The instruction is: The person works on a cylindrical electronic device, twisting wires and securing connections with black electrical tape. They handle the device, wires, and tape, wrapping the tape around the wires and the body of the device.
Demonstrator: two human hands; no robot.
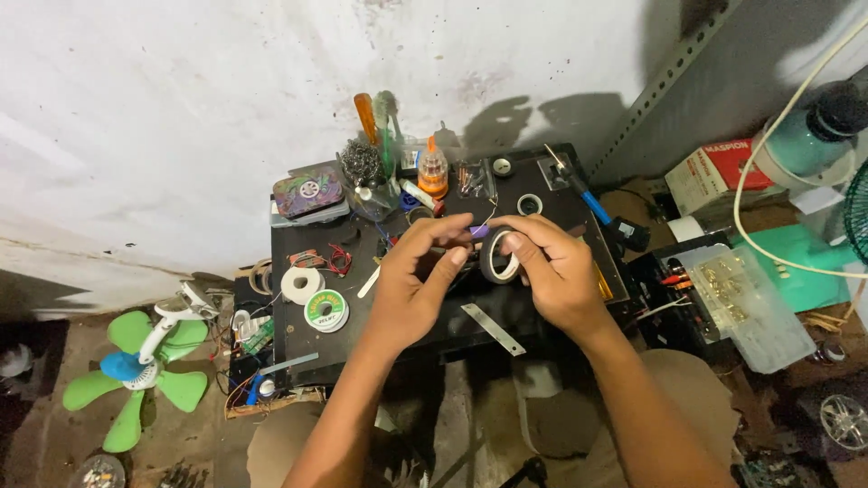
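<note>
- While both hands meet above the middle of the black counter [542, 312], the right hand [553, 271] is closed around a roll of dark tape [498, 259], gripping it on edge, and the left hand [418, 287] pinches with thumb and forefinger at the roll's near side, just under a small purple piece [479, 231].
- Because the tape sits in the air, held by fingertips only, a loose grip would likely drop it among the clutter below (it could roll off the counter's front edge).
- A thin wire [493, 213] rises from the purple piece; I judge that a tug from either hand could snag or bend it.
- Sticky tape may fold onto itself or onto a finger if the free end is pulled crooked; whether an end is already lifted I cannot tell.
- Close beneath the hands lie a flat metal strip [493, 328] and 2 pale spools [313, 298], so a dropped roll could knock them, or the strip's corner could scrape a wrist.
</note>
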